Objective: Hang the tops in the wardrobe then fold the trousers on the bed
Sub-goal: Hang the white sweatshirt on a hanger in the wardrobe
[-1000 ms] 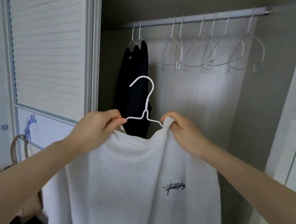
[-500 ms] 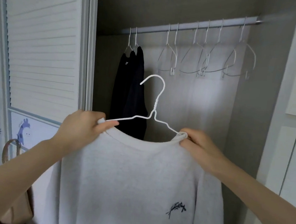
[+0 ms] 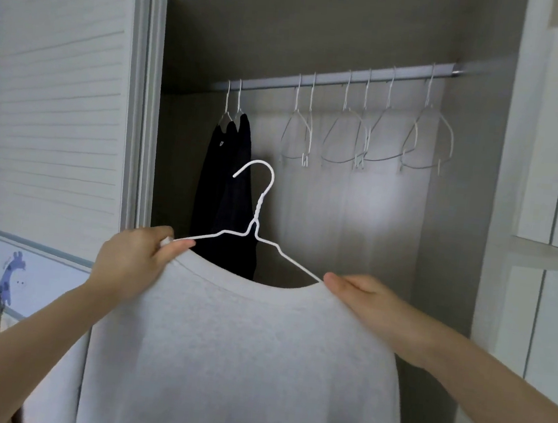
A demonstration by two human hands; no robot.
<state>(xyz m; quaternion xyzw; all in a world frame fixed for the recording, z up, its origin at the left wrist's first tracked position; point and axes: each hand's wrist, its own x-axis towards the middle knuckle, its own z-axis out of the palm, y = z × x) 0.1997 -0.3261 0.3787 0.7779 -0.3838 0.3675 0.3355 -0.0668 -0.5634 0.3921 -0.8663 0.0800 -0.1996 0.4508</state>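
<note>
Though hangered, pale grey top (image 3: 237, 362)

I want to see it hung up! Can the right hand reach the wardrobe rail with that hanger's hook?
Probably yes. The rail has a bare stretch between the dark tops and the empty hangers, straight above the hook. The right hand and left hand just need to lift the white sweatshirt.

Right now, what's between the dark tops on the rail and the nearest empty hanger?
Only bare rail separates the dark tops from the nearest empty hanger, with the wardrobe's back wall behind, in the head view.
</note>
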